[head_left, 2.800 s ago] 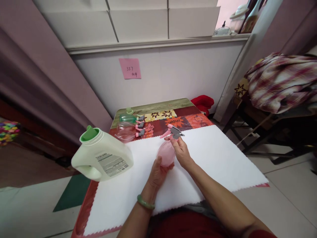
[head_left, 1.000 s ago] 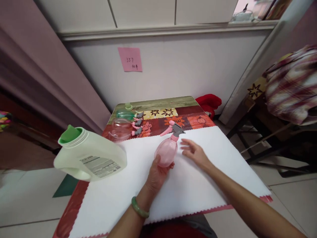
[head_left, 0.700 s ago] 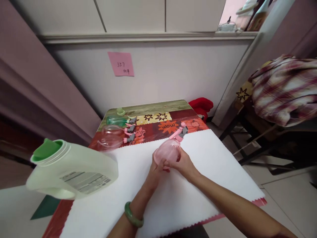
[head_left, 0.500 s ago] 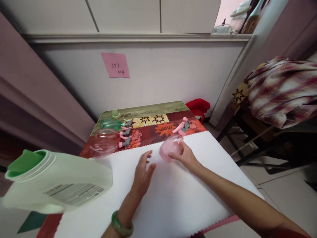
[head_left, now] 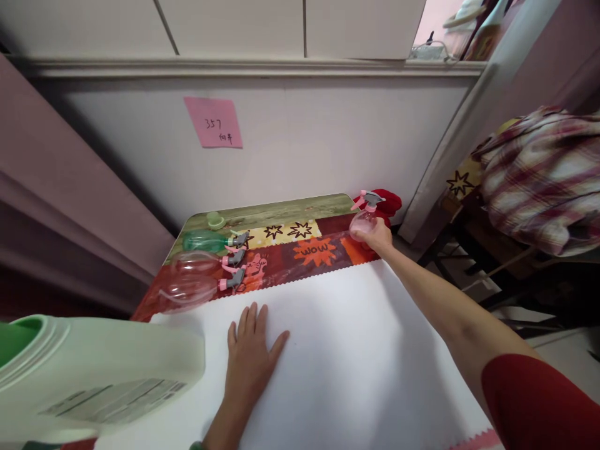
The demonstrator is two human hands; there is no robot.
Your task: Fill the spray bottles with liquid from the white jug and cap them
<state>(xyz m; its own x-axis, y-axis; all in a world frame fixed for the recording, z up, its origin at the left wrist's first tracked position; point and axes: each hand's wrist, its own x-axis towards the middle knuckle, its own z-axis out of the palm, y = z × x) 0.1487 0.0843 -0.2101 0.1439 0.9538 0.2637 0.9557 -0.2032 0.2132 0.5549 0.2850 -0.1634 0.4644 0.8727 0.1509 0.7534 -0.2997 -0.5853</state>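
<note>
At the table's far right corner, my right hand (head_left: 379, 237) is wrapped round the clear body of a spray bottle (head_left: 360, 222), which stands upright with its pink and grey trigger head on top. My left hand (head_left: 249, 356) lies flat with fingers spread on the white mat (head_left: 323, 350), holding nothing. To its left rests a large pale green jug (head_left: 131, 356), with green showing at its wide mouth. Beyond the mat's left end a green spray bottle (head_left: 204, 240) and two clear spray bottles with pink and grey heads (head_left: 192, 284) lie on their sides.
A light green cap (head_left: 215, 220) sits at the table's back left. Behind stands a white wall with a pink note (head_left: 214, 123). Plaid cloth (head_left: 539, 178) is heaped on dark furniture to the right. A red cloth (head_left: 391, 203) hangs past the far right corner.
My right hand has carried the spray bottle from the mat to the far right corner, where it stands upright. My left hand has flattened onto the mat. The view has shifted slightly.
</note>
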